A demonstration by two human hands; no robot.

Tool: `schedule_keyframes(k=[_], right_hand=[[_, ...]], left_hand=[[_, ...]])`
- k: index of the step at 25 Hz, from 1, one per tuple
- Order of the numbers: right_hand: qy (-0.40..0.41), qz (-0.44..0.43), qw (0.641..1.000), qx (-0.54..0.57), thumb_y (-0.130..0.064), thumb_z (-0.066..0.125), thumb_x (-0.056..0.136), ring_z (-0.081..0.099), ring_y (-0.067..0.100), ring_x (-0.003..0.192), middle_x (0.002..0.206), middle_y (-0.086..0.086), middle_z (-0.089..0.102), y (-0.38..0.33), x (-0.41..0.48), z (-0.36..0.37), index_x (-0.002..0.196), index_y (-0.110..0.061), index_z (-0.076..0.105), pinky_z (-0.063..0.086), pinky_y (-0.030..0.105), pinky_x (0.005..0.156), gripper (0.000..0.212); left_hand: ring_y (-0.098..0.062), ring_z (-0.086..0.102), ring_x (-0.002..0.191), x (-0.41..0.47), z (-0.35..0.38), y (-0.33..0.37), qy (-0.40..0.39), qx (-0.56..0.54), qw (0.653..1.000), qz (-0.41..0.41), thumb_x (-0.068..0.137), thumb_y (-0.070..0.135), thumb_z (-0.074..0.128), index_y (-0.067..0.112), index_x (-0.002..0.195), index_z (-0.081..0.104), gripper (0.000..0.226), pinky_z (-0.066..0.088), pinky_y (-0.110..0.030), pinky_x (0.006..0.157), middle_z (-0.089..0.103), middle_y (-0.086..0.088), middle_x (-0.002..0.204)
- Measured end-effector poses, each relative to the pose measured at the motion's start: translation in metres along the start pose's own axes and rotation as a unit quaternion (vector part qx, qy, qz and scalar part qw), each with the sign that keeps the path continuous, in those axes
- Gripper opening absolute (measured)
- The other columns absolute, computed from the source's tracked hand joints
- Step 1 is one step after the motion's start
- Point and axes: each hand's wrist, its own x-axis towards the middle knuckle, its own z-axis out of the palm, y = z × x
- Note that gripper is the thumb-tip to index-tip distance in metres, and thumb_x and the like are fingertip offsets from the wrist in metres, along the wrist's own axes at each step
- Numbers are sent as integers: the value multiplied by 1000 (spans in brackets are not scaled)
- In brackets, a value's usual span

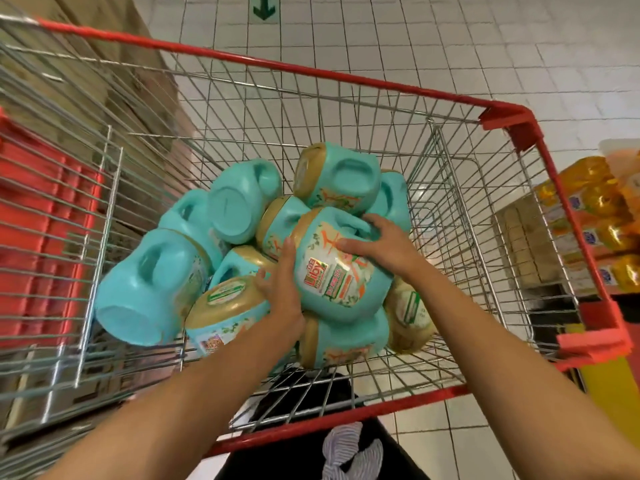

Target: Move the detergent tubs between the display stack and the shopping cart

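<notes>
Cart: shopping cart (572, 220), a wire basket with a red rim, stands on a pale tiled floor (398, 36). Its deep walls let the load lie loose without spilling.
Surroundings: brown cartons (114, 64) rise just beside the cart's left wall, and yellow packs (599, 202) sit on a shelf off its right corner. Neither can be identified as the display stack.
Heap: detergent tubs (149, 282), teal with gold lids, lie tumbled in the middle of the basket. Some are on their sides and some bottom-up, each leaning on its neighbours, so they look dropped in rather than arranged.
Top tub: the held tub (341, 271) lies on top of the heap with its label up and its lid toward the far left, touching the tubs beneath. Being topmost, it is probably the one that can move without disturbing the rest.
Right hand: the right hand (377, 244) grasps the tub's far right shoulder. Its fingers curl over near the moulded handle and its thumb lies on the label, likely because that end offers purchase.
Left hand: the left hand (282, 289) clamps the opposite side, one digit laid up along the label edge and the others bent low against a neighbouring lid. How far they reach underneath is hidden.
Grip: a two-sided hold suits a bulky, smooth-walled, probably heavy tub.
Direction: whether the tub is being lifted or set down cannot be told.
</notes>
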Motion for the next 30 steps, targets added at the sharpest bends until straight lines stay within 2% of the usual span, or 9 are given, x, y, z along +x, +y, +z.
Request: schedule_keyframes(k=[3, 6, 8, 11, 14, 19, 24, 28, 30], right_hand=[[-5, 8, 999, 32, -53, 86, 57, 53, -28, 64, 84, -34, 54, -3, 3, 4, 86, -44, 54, 38, -2, 49, 44], [-15, 47, 996, 75, -52, 86, 55, 63, -10, 72, 90, -23, 60, -5, 2, 0, 103, -32, 56, 45, 9, 54, 60], [-21, 67, 991, 118, -55, 85, 49, 68, 1, 75, 95, -13, 68, -10, -3, -4, 108, -25, 59, 50, 14, 56, 71], [22, 43, 975, 218, -55, 87, 48, 73, 13, 82, 101, -1, 73, -26, -19, -7, 115, -17, 62, 58, 27, 69, 81], [80, -17, 923, 377, -41, 77, 66, 71, 26, 88, 99, 7, 74, -45, -40, -7, 109, -12, 64, 57, 41, 78, 53], [123, -78, 903, 405, -39, 70, 77, 64, 26, 88, 95, 7, 69, -70, -74, 16, 105, -11, 63, 52, 47, 80, 41], [145, -142, 922, 329, -49, 63, 79, 60, 9, 74, 79, -8, 62, -99, -92, 31, 94, -15, 59, 48, 25, 64, 38], [67, -205, 926, 309, -43, 60, 86, 52, 0, 51, 59, -15, 54, -128, -97, 42, 80, -18, 52, 44, 17, 47, 27], [3, -232, 922, 311, -38, 58, 87, 51, -1, 49, 57, -14, 54, -140, -103, 53, 79, -15, 50, 43, 16, 46, 26]], left_hand=[[-34, 64, 109, 4, -11, 0, -79, -30, 995, -61, 63, 32, 85, 7, 146, 32, 101, 52, -52, 93, 60, -19, 129], [-31, 69, 100, -5, -12, 18, -173, 12, 981, -85, 69, 23, 79, 3, 121, 62, 59, 60, -37, 72, 69, -19, 115], [-25, 71, 89, -6, -8, 36, -168, 1, 985, -38, 75, 21, 75, 4, 102, 69, 32, 59, -31, 66, 75, -13, 100], [-29, 65, 106, -12, -9, 74, -219, -46, 973, 61, 77, 20, 71, -1, 118, 63, 47, 57, -39, 88, 69, -16, 115], [-24, 68, 101, -35, -11, 100, -300, -24, 940, 163, 72, 21, 79, 2, 126, 58, 60, 58, -35, 82, 71, -11, 113], [-27, 67, 106, -67, -18, 108, -251, 56, 938, 231, 84, 42, 57, 12, 135, 51, 59, 57, -42, 84, 70, -10, 117], [-14, 71, 93, -79, -51, 126, -231, 39, 928, 290, 81, 44, 60, 24, 121, 60, 44, 58, -29, 75, 75, 4, 99], [-11, 71, 90, -105, -88, 130, -178, -8, 924, 339, 83, 41, 56, 18, 128, 56, 50, 57, -25, 71, 74, 8, 96], [-9, 71, 82, -126, -110, 128, -125, -46, 918, 374, 84, 37, 57, 20, 118, 61, 38, 56, -23, 66, 74, 7, 90]])
